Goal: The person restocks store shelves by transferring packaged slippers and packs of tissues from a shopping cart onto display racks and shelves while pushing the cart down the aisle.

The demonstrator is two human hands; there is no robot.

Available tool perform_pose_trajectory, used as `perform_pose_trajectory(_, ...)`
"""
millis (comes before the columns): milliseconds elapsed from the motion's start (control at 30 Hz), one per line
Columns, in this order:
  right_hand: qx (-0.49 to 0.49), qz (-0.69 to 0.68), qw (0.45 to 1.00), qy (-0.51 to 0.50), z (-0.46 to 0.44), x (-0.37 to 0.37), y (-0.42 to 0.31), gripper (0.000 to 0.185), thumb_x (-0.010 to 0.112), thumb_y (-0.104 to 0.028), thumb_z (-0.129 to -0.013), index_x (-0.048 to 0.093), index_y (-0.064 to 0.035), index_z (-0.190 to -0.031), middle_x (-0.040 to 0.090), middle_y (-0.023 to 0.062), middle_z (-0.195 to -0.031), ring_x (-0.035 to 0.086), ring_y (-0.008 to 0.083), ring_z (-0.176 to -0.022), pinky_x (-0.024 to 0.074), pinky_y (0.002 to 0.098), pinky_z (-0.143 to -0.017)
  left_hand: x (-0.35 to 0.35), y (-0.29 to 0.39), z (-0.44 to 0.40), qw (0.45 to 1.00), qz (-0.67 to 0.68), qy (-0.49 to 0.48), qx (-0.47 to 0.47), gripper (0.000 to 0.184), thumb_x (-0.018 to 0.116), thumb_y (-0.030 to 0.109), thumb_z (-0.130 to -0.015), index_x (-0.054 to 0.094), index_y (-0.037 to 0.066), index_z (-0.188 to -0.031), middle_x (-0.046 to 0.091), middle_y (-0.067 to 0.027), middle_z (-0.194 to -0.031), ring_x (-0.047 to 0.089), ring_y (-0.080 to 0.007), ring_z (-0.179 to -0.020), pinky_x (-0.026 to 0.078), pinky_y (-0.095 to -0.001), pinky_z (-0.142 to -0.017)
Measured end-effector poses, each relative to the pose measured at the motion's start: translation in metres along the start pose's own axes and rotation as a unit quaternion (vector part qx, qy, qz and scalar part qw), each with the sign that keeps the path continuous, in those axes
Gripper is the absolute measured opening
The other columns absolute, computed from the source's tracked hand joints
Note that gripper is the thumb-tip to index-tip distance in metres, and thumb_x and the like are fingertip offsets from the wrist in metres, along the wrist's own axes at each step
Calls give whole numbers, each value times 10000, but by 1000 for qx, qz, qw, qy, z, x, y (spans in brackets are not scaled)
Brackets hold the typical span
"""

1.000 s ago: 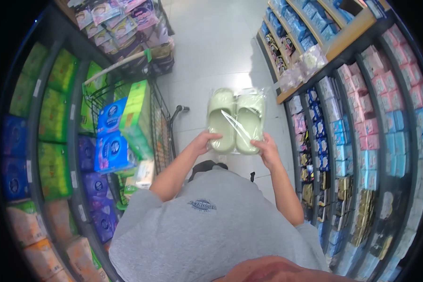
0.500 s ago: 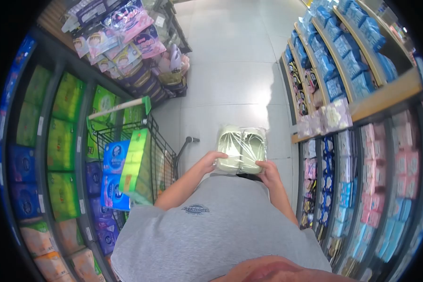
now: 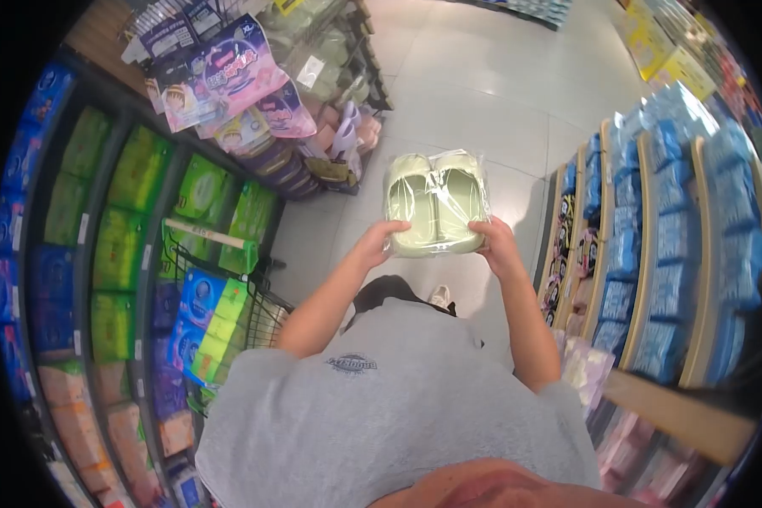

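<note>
L: dark shelf unit (image 3: pixel 79 284) w/ rows of green pkgs (image 3: pixel 114 254), blue pkgs (image 3: pixel 55 288) & orange-and-white pkgs (image 3: pixel 69 398) nearer the bottom of view. Wire cart (image 3: pixel 267 317) alongside, pale handle (image 3: pixel 207 233) w/ green end; blue pack (image 3: pixel 201 296) & green pack (image 3: pixel 222 334) in it, side by side. Top L, past cart: hanging pink pouches (image 3: pixel 241 72), nr a lilac item (image 3: pixel 347 131) too small to ID. R: wood-edged shelves (image 3: pixel 649 229) w/ blue pkts (image 3: pixel 673 245); light board (image 3: pixel 686 415) below, floral lilac pack (image 3: pixel 582 372) by its end. Yellow panels (image 3: pixel 684 74) far top R. Grey tile floor (image 3: pixel 449 102) btwn.
</note>
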State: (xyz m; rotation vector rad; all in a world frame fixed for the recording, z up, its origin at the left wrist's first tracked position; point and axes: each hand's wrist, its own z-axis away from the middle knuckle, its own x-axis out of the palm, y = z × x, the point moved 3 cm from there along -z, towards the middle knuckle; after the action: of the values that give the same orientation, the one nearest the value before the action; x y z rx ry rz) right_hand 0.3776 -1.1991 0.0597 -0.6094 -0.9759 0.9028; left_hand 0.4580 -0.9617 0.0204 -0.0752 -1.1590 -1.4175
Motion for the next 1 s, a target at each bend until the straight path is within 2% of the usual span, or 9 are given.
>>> perform_pose_trajectory(67, 0, 12, 1000, -12, -33, -1, -13, 300, 626, -121, -789, 565, 18, -1048, 643, 104, -933, 644, 205, -813, 544, 363, -692, 3, 9, -12, 1000, 17, 10, 20, 416, 582, 125, -843, 500, -101, -1183, 617, -195, -1118, 634, -276, -1006, 489, -404, -940)
perform_pose_trajectory(200, 64, -14, 998, 8, -74, -13, 7, 326, 624, -137, -802, 560, 45, -1063, 641, 127, -965, 654, 220, -866, 568, 366, -719, -21, 4, -45, 994, 71, 79, -41, 425, 573, 111, -838, 491, -71, -1213, 608, -186, -1145, 624, -286, -1031, 490, -424, -939)
perform_pose_trajectory(333, 130, -21, 991, 29, -119, -29, -3, 342, 618, -151, -808, 551, 63, -1066, 636, 140, -978, 654, 233, -863, 564, 368, -719, -32, 16, -91, 989, 109, 66, -69, 450, 579, 111, -827, 479, -73, -1226, 603, -191, -1150, 620, -293, -1032, 486, -423, -942)
perform_pose_trajectory(567, 93, 14, 994, 54, -245, -49, -105, 295, 587, -164, -835, 560, 53, -1035, 626, 147, -986, 647, 235, -841, 555, 363, -735, -14, 121, -237, 992, 94, 35, -82, 452, 577, 97, -804, 483, -79, -1210, 602, -185, -1139, 623, -292, -1019, 496, -418, -926)
perform_pose_trajectory(667, 58, -20, 994, 88, -314, -47, -157, 263, 575, -151, -840, 565, 43, -1019, 626, 147, -975, 643, 236, -850, 556, 357, -720, -17, 193, -315, 998, 36, 39, -35, 387, 592, 126, -813, 546, -49, -1155, 628, -164, -1112, 621, -256, -1034, 495, -391, -913)
perform_pose_trajectory(733, 35, -38, 997, 57, -361, -41, -195, 235, 594, -142, -833, 575, 16, -1006, 625, 130, -984, 637, 236, -859, 542, 375, -710, -9, 249, -347, 999, 7, 43, 20, 338, 622, 114, -796, 589, -38, -1097, 655, -129, -1040, 639, -212, -943, 502, -346, -862)
perform_pose_trajectory(833, -6, 15, 1000, 23, -425, -15, -251, 247, 595, -139, -840, 571, 12, -1034, 633, 111, -959, 642, 212, -827, 544, 360, -705, 5, 339, -359, 982, -83, 69, 154, 351, 662, 92, -772, 592, -43, -1089, 657, -117, -1007, 635, -177, -873, 500, -315, -818)
perform_pose_trajectory(867, -16, 43, 999, 20, -439, 4, -274, 253, 595, -139, -845, 569, 13, -1045, 637, 104, -945, 645, 205, -805, 543, 349, -704, 6, 359, -357, 982, -78, 77, 150, 351, 662, 92, -772, 592, -43, -1089, 657, -117, -1007, 635, -177, -873, 500, -315, -818)
perform_pose_trajectory(1000, -42, 139, 983, -110, -509, 64, -335, 309, 611, -150, -857, 566, 20, -1110, 641, 88, -987, 623, 171, -854, 506, 323, -763, 4, 449, -346, 940, -124, 131, 288, 352, 658, 71, -789, 572, -53, -1108, 655, -122, -1003, 632, -171, -886, 501, -303, -809)
